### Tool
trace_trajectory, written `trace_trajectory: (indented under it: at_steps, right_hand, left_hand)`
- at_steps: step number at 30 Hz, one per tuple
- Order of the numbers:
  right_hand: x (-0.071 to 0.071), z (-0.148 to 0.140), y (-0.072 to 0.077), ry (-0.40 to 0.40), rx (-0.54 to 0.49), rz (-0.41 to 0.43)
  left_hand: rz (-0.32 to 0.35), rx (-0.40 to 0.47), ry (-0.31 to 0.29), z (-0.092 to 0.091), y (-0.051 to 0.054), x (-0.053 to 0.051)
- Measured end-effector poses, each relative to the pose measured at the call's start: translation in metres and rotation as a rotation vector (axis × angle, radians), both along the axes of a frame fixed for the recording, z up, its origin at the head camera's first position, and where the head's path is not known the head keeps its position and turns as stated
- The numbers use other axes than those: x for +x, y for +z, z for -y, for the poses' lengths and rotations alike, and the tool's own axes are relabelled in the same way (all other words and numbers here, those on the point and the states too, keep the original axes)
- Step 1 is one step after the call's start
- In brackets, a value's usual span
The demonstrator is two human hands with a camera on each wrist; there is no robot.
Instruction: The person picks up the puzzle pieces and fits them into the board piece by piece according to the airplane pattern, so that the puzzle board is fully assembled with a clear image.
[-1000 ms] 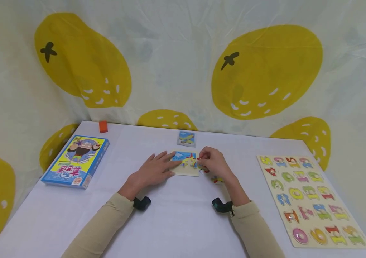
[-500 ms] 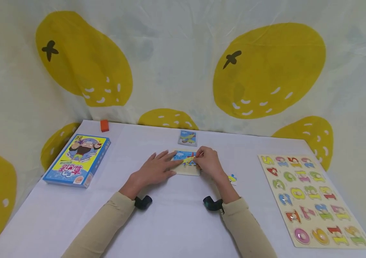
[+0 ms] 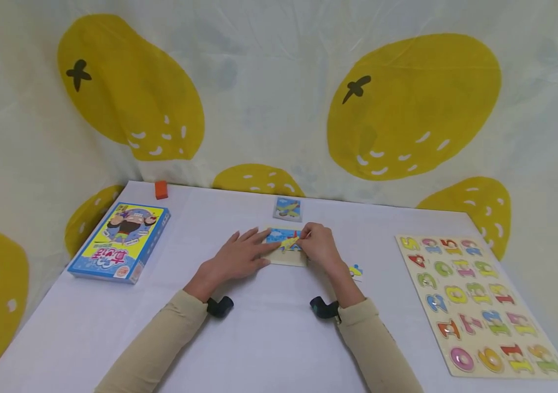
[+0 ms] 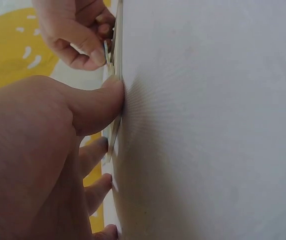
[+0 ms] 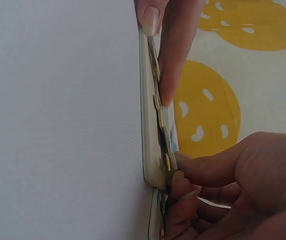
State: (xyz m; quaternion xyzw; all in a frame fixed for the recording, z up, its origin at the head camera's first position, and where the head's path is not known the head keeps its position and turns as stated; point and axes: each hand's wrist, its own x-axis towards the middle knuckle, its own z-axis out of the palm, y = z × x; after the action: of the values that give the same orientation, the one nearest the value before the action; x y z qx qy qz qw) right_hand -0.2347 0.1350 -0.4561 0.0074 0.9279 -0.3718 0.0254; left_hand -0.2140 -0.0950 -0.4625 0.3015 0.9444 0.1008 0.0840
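- On the bench [image 3: 274, 333] lies the puzzle board [image 3: 286, 260].
- Left hand [image 3: 241, 256]: palm down, fingers spread, touching its left side.
- Right hand [image 3: 319, 245]: fingers curled, pinching a puzzle piece [image 5: 167, 133] over its right side.

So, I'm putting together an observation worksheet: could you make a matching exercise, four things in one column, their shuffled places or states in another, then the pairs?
1. Left hand
2. Right hand
3. Number board
4. Orange block

A. On the right side of the table
B. Pinching a puzzle piece
C. Near the table's far left corner
D. Touching the puzzle board with spread fingers

Pairs: 1-D, 2-B, 3-A, 4-C
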Motion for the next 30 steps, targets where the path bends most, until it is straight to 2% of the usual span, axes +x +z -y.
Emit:
trace_trajectory:
  at_steps: [6, 12, 15, 23, 30]
  right_hand:
    - [-0.0005, -0.0002, -0.0033, 0.018, 0.007, -0.005]
    - [0.0007, -0.0037, 0.0010, 0.127, 0.001, 0.026]
    - [0.0011, -0.0056, 0.0030, 0.164, 0.016, 0.010]
    - [0.0015, -0.0061, 0.0046, 0.171, 0.033, -0.018]
    - [0.0019, -0.0065, 0.0024, 0.164, 0.027, -0.009]
  left_hand:
    - [0.011, 0.008, 0.001, 0.0008, 0.0007, 0.0012]
    - [0.010, 0.013, 0.003, 0.0005, 0.0027, 0.0022]
    - [0.007, 0.012, -0.001, 0.0003, 0.0030, 0.0012]
    - [0.046, 0.044, 0.004, 0.0024, 0.0038, -0.0009]
    - [0.045, 0.063, 0.018, 0.0029, 0.0080, -0.0003]
